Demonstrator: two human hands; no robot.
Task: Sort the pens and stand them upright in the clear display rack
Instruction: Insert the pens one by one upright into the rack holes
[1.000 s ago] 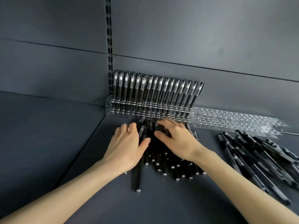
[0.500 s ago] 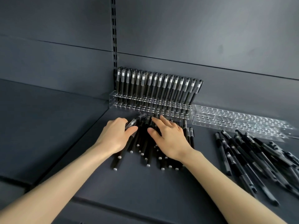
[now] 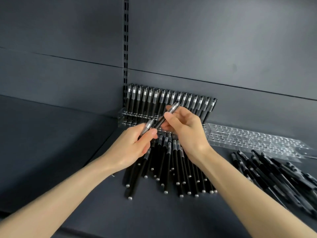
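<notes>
Left hand (image 3: 132, 148) pinches left pen (image 3: 147, 127), blurred, barrel hidden in the palm. Right hand (image 3: 186, 133) grips right pen (image 3: 170, 113), tilted. Both are above the pile (image 3: 173, 170) lying on the shelf (image 3: 154, 219). Hands cover the middle of the rack (image 3: 127, 115); a row (image 3: 154, 98) stands upright in it. Side pile (image 3: 283, 177) cut off at right edge.

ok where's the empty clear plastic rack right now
Head view, right side: the empty clear plastic rack lies beside the pen-filled clear rack, behind the right-hand pile of black pens.
</notes>
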